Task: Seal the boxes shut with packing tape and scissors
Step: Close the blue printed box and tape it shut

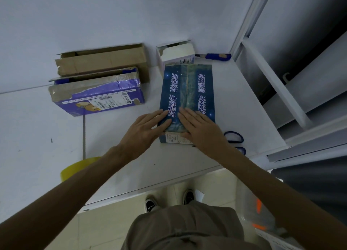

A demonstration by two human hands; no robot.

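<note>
Straight, slightly spread fingers (163, 114) of the left hand (148, 129) and of the right hand (200, 127), pressed flat on the near end of the blue box (204, 88), clamped on nothing. Fingertips on either side of the glossy tape strip (185, 84) along the centre seam, pointing away.

Long axis of the box near to far, slightly tilted, with white printed characters along it. Box flat on the white table (37, 129), right of centre, its near end label partly under the right palm.

Just right of the right wrist, blue scissors (233, 132): handle loops only, blades hidden behind the forearm. Near left, yellow tape roll (75, 170), partly covered by the left forearm. Far left, purple box (97, 95) against an open brown carton (105, 61). Beyond the blue box, small open white box (176, 55) and blue-handled knife (217, 56), blade hard to make out.
</note>
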